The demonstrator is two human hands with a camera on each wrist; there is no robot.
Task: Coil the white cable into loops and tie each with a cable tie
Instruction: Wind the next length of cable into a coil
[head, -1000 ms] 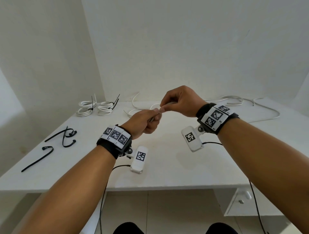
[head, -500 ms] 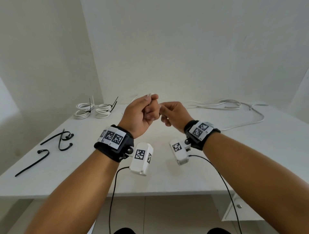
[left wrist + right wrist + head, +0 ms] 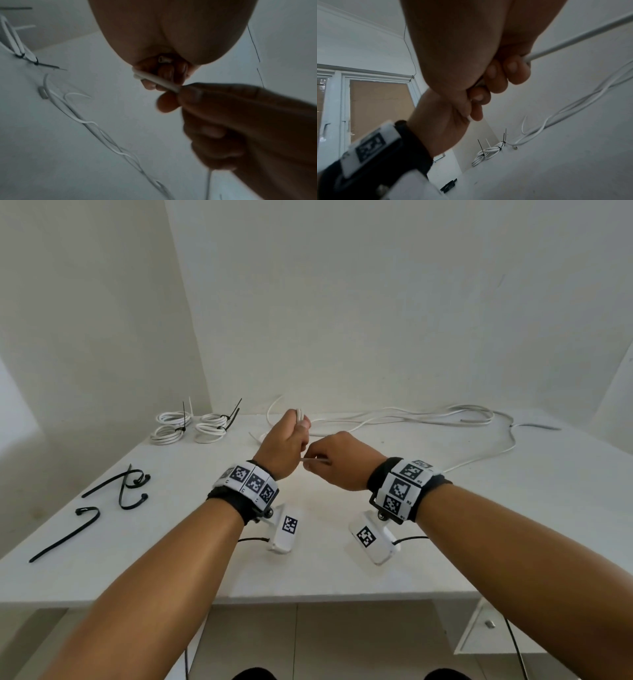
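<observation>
My left hand (image 3: 286,445) is a raised fist gripping the white cable (image 3: 157,79); a folded bit of cable sticks out above the fist. My right hand (image 3: 337,462) sits just right of it and pinches the same cable (image 3: 573,40) between thumb and fingers, its other fingers curled. The rest of the white cable (image 3: 428,419) trails loose across the back of the white table (image 3: 342,577) toward the right. Two coiled bundles (image 3: 190,424) bound with black cable ties lie at the back left.
Three loose black cable ties (image 3: 113,498) lie at the table's left side. Walls close in behind and to the left. A white drawer unit (image 3: 486,628) stands under the table at the right. A window (image 3: 368,108) shows in the right wrist view.
My hands drew closer to me and the left fist turned upright. My right hand dropped below the left fist's top and slid along the cable to a new pinch.
</observation>
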